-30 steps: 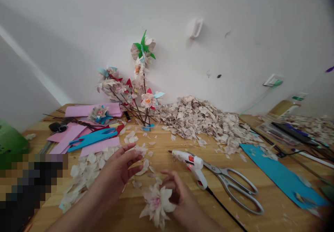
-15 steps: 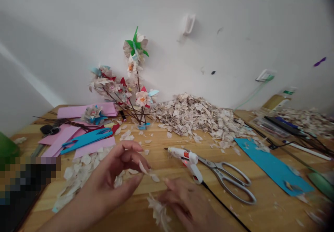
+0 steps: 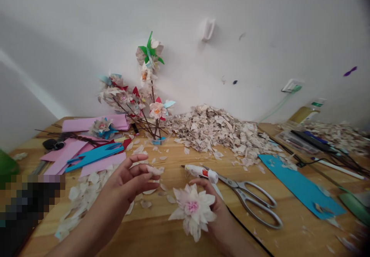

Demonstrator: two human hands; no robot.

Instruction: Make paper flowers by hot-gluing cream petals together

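Note:
My left hand (image 3: 130, 181) pinches a pale petal (image 3: 155, 170) between thumb and fingers above the table. In my right hand (image 3: 215, 207) is a white handmade flower (image 3: 192, 212) with a pink centre, its face turned up toward me. The fingers of that hand are partly hidden behind the flower. Just beyond my right hand lies a white hot glue gun (image 3: 199, 171), its nozzle pointing left and its black cord running to the front. Beside it lie metal scissors (image 3: 245, 195). Loose white petals (image 3: 86, 187) are spread under and left of my left forearm.
A big heap of dried petals (image 3: 214, 127) lies against the wall. Finished flowers on twigs (image 3: 156, 112) stand at the back left, near pink paper (image 3: 95, 122) and cut blue paper (image 3: 95, 156). A blue sheet (image 3: 297, 183) is at right. A pixelated dark object (image 3: 26, 207) sits front left.
My right hand has turned the flower from its side to face me and raised it. My left hand has drawn slightly left and up, keeping the petal.

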